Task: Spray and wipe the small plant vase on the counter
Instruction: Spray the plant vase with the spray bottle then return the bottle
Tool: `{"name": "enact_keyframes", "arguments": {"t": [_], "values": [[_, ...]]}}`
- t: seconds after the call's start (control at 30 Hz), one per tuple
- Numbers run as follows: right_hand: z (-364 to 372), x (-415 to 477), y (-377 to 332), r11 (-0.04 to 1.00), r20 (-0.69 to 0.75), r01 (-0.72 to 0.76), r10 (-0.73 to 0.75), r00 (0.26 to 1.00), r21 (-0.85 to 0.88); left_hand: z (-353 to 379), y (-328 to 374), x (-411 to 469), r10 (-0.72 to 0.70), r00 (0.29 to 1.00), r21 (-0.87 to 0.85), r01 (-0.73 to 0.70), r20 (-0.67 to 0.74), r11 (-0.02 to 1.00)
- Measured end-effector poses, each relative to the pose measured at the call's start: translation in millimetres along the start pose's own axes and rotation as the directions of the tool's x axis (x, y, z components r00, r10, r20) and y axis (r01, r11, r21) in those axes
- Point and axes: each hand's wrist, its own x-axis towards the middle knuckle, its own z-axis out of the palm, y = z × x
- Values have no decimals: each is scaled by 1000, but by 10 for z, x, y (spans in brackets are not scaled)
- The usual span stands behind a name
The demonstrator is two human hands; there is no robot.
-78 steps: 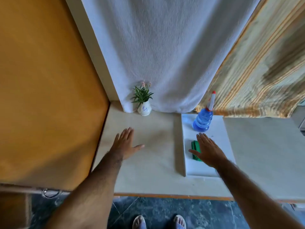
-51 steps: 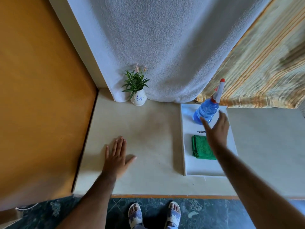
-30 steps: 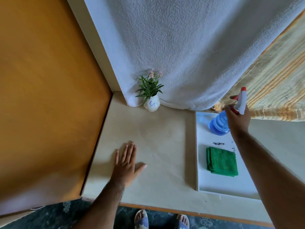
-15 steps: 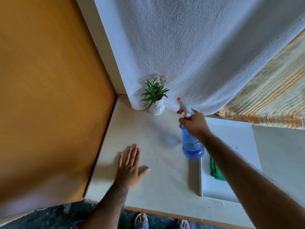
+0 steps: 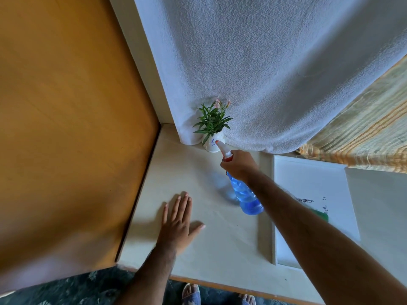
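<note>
A small white vase (image 5: 211,145) with a green plant and pink buds stands at the back of the pale counter (image 5: 198,183), against a white towel. My right hand (image 5: 239,165) grips the neck of a blue spray bottle (image 5: 246,195), held off the counter. Its red-and-white nozzle nearly touches the vase's front. My left hand (image 5: 177,223) lies flat on the counter, fingers spread, nearer the front edge. A green cloth (image 5: 320,214) shows as a sliver behind my right forearm, on a white tray (image 5: 312,179).
An orange wall or cabinet side (image 5: 66,128) bounds the counter on the left. The white towel (image 5: 264,73) hangs behind the vase, with a striped curtain (image 5: 363,133) to its right. The counter's front edge (image 5: 220,282) drops to a dark floor with my sandalled feet.
My right hand took the spray bottle off the white tray and carried it left and forward, so the nozzle now sits right at the vase. My left hand stayed flat on the counter.
</note>
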Motion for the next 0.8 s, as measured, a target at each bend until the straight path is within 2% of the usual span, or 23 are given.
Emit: {"name": "enact_keyframes", "arguments": {"t": [0.2, 0.43, 0.7, 0.8], "values": [[81, 15, -30, 996, 21, -24, 25, 999, -85, -29, 10, -1, 2, 1000, -30, -2, -6, 1000], [61, 45, 10, 996, -23, -58, 57, 998, -66, -8, -7, 8, -6, 999, 7, 6, 37, 1000], [27, -33, 91, 998, -92, -39, 44, 995, 56, -11, -27, 8, -9, 999, 23, 8, 44, 1000], [-74, -159, 148, 979, -182, -16, 54, 982, 203, -24, -10, -7, 10, 1000, -18, -10, -1, 1000]]}}
